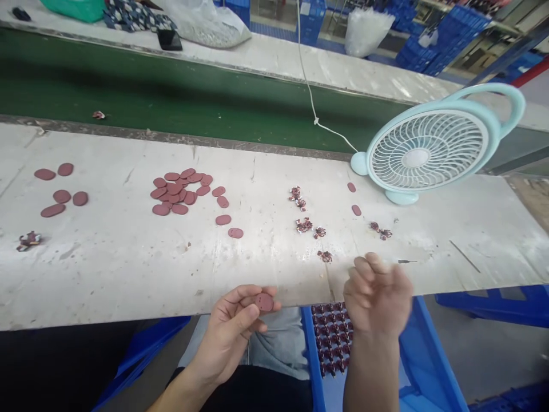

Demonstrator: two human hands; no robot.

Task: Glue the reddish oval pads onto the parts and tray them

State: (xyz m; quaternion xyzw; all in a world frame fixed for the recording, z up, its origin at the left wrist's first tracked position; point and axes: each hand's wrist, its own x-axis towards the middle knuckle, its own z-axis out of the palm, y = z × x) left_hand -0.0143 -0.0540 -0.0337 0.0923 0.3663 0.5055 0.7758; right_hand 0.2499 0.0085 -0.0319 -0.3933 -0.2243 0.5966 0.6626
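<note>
My left hand (234,320) pinches a small dark-red oval disc (265,302) at the table's front edge. Tiny marks show on the disc's face. My right hand (377,292) hovers over the front edge further right, slightly blurred, with its fingers curled in; whatever they may hold is hidden. Beyond it lie small brown-and-white parts (381,230). More clusters of such parts (304,225) sit to its left. A pile of similar oval discs (174,191) rests in the middle left of the table.
A light-blue fan (429,149) stands at the back right, its white cord running up behind. Below my right arm is a blue crate (422,343) with rows of dark-red pieces (332,332). A thin rod (465,256) and a small pointed tool (406,261) lie on the white table (128,274).
</note>
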